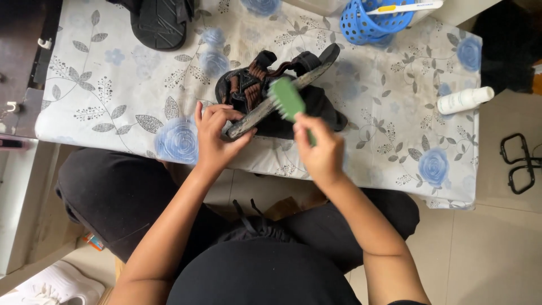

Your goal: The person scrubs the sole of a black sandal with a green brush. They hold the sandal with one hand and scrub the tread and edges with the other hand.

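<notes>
The hands split the work: left hand clamps the black strapped sandal on edge over the floral-covered worktop, exposing its sole rim to the green plastic brush gripped in the right hand.

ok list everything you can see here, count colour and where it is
sandal: 1, black with brown straps, tipped on its side at the middle of the table, on a dark cloth
scrub brush: 1, green, against the sandal's sole edge
dark cloth: 1, black, under the sandal
second sandal: 1, black, sole up at the table's far edge
basket: 1, blue, perforated, far right of the table
bottle: 1, white, lying at the table's right edge
tablecloth: 1, white with blue roses, over the table
sneaker: 1, white, on the floor lower left
left hand: 1, gripping the sandal's end
right hand: 1, holding the brush handle
</notes>
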